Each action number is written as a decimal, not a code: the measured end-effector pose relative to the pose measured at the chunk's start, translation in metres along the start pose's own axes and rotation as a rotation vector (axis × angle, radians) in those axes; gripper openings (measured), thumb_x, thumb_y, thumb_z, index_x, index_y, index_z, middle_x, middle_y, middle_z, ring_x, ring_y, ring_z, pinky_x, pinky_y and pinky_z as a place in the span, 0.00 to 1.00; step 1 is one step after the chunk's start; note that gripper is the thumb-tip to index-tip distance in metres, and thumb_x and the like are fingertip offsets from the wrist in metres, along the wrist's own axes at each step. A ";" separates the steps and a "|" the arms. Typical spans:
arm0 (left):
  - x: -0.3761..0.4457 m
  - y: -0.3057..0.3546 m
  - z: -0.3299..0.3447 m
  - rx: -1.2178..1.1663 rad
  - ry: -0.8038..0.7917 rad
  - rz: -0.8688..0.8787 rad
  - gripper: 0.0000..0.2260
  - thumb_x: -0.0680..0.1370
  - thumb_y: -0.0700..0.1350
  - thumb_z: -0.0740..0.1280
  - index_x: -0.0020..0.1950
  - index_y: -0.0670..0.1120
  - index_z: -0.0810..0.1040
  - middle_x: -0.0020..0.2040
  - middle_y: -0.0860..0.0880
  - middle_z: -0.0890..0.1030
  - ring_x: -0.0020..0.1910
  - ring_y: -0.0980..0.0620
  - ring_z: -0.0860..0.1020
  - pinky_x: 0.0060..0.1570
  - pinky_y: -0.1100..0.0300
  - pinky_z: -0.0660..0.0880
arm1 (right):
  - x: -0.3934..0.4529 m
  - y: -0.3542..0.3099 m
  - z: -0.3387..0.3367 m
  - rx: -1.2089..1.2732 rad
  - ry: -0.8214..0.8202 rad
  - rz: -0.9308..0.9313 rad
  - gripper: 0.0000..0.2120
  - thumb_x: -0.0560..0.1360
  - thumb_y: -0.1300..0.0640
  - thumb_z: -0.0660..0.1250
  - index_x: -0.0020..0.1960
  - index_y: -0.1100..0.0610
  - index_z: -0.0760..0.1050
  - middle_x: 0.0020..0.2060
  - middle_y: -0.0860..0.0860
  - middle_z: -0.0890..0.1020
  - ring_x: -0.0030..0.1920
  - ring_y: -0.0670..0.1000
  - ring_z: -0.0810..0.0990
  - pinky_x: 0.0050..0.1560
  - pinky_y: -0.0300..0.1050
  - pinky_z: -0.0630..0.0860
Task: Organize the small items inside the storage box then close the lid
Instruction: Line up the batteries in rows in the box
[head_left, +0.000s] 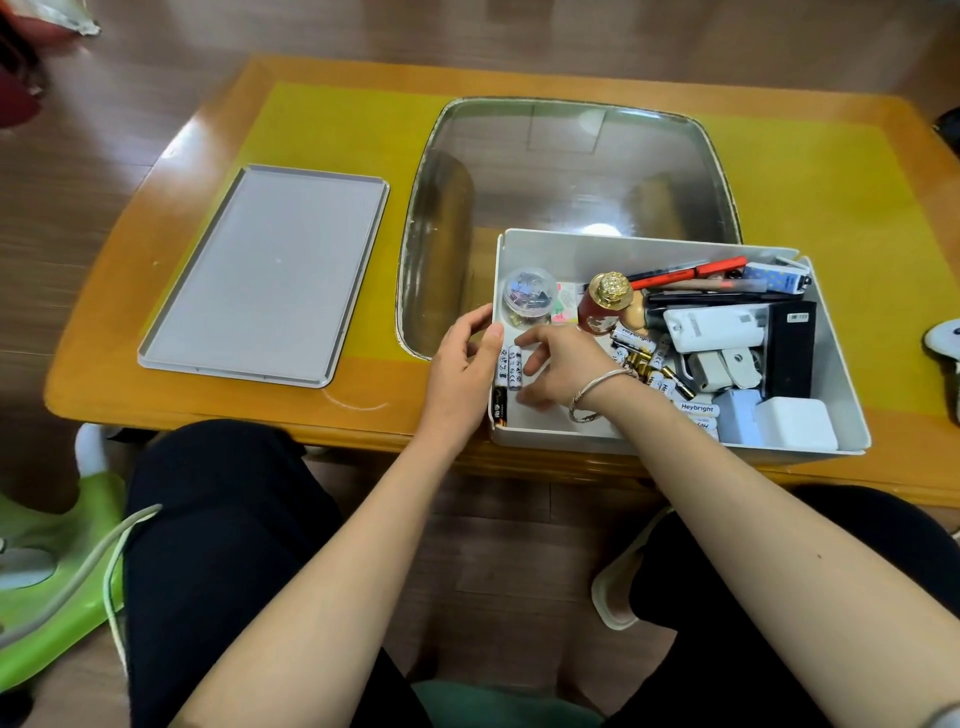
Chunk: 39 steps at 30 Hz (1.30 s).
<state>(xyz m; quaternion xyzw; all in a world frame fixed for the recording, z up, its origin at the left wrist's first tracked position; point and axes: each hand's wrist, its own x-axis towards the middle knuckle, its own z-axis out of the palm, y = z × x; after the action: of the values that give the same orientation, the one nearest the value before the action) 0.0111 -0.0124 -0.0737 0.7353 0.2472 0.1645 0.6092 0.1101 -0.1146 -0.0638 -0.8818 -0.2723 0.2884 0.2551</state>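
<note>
White plastic storage box (571, 249) sits open on the desk (779, 171) at your right, its near edge by the desk's front. Inside, white batteries (509, 366) line the left wall; further batteries, pens (691, 273), chargers (795, 423) and a red bottle (602, 306) lie mixed to the right. Your left hand (462, 364) grips the box's left wall, fingers curled over the rim. Your right hand (563, 366) reaches in, fingers loosely extended over the battery row; no item is visibly pinched. Sorting appears begun, mostly unfinished. Grey lid (265, 275) lies well apart at left, not yet fitted.
</note>
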 end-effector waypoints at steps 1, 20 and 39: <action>0.000 0.000 0.000 0.001 0.001 0.005 0.16 0.82 0.49 0.60 0.69 0.46 0.71 0.63 0.50 0.77 0.60 0.54 0.75 0.59 0.52 0.76 | 0.001 0.000 0.000 -0.017 0.012 -0.007 0.30 0.64 0.60 0.77 0.64 0.56 0.71 0.39 0.48 0.77 0.35 0.45 0.76 0.39 0.43 0.77; 0.001 -0.004 0.000 0.004 0.002 0.027 0.15 0.82 0.50 0.60 0.68 0.48 0.72 0.62 0.51 0.77 0.59 0.57 0.75 0.57 0.56 0.76 | 0.003 0.004 0.001 -0.055 0.075 -0.073 0.26 0.64 0.56 0.78 0.59 0.54 0.74 0.38 0.45 0.80 0.35 0.39 0.73 0.37 0.35 0.68; 0.002 -0.003 0.000 -0.019 0.005 0.009 0.16 0.81 0.50 0.60 0.68 0.48 0.72 0.62 0.51 0.77 0.59 0.57 0.75 0.54 0.61 0.76 | -0.033 0.032 -0.043 -0.543 -0.298 0.008 0.04 0.67 0.61 0.70 0.38 0.53 0.81 0.37 0.47 0.84 0.38 0.47 0.80 0.45 0.40 0.78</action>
<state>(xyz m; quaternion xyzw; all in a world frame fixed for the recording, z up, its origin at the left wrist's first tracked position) 0.0117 -0.0110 -0.0771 0.7303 0.2438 0.1714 0.6147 0.1260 -0.1718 -0.0407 -0.8669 -0.3703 0.3321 -0.0337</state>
